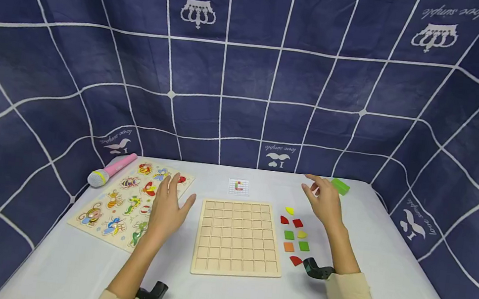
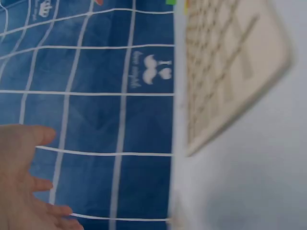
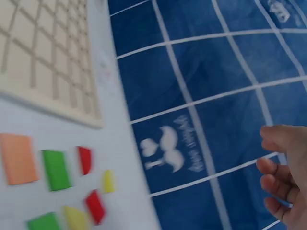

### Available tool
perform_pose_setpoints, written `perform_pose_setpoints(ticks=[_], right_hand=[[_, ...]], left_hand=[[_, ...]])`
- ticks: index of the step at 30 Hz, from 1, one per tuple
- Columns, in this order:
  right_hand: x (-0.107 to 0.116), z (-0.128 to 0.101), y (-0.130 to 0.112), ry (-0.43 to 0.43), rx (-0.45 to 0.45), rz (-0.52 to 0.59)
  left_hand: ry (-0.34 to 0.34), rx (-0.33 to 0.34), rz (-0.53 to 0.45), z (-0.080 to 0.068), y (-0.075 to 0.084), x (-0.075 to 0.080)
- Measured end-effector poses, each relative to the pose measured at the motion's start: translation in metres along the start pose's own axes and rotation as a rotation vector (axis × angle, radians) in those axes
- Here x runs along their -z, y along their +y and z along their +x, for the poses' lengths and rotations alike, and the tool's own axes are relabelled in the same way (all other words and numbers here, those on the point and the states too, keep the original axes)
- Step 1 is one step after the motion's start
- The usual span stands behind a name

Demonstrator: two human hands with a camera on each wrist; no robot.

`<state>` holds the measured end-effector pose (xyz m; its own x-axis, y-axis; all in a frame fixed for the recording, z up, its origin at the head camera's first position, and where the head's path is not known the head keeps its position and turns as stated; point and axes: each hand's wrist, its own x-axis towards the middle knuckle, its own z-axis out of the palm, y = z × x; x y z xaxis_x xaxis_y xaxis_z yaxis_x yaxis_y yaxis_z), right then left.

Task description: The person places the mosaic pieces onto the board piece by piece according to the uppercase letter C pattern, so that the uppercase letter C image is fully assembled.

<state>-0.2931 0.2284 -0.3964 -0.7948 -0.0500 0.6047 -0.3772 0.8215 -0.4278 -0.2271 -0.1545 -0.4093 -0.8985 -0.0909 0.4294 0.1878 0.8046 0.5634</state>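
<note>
A wooden grid board [image 1: 238,236] lies in the middle of the white table [image 1: 384,282]; its edge also shows in the left wrist view [image 2: 225,72] and the right wrist view [image 3: 43,62]. My left hand [image 1: 168,208] hovers open just left of the board, over the edge of an insect puzzle board [image 1: 125,200], holding nothing. My right hand [image 1: 324,202] hovers open, fingers relaxed, above several small coloured tiles [image 1: 293,236] right of the board. The tiles are red, green, orange and yellow [image 3: 57,170]. Both hands show empty in the wrist views [image 2: 21,182] [image 3: 288,172].
A pink toy microphone [image 1: 110,169] lies at the far left. A small pattern card [image 1: 239,186] sits behind the grid board. A green block [image 1: 340,186] lies at the far right. Blue checked cloth [image 1: 249,71] walls the table on three sides.
</note>
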Motion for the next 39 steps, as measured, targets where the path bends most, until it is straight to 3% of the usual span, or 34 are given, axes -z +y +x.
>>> perform_pose_setpoints(ticks=[4,9,14,18,25,39], right_hand=[[-0.020,-0.010,0.019,-0.081,-0.044,0.039],[-0.044,-0.025,0.042,-0.195,-0.156,0.075],[-0.062,-0.034,0.058,-0.304,-0.247,0.103],[-0.068,-0.037,0.066,-0.368,-0.282,0.120],[-0.076,-0.035,0.071,-0.411,-0.284,0.082],[-0.077,-0.032,0.070,-0.370,-0.372,0.029]], left_hand=[[-0.062,-0.014,-0.090,-0.011,-0.012,-0.022],[-0.207,-0.048,-0.151,-0.025,-0.032,-0.049],[-0.322,-0.062,-0.170,-0.038,-0.047,-0.069],[-0.374,-0.088,-0.128,-0.045,-0.053,-0.078],[-0.369,-0.127,-0.058,-0.051,-0.053,-0.077],[-0.342,-0.144,-0.021,-0.052,-0.057,-0.079]])
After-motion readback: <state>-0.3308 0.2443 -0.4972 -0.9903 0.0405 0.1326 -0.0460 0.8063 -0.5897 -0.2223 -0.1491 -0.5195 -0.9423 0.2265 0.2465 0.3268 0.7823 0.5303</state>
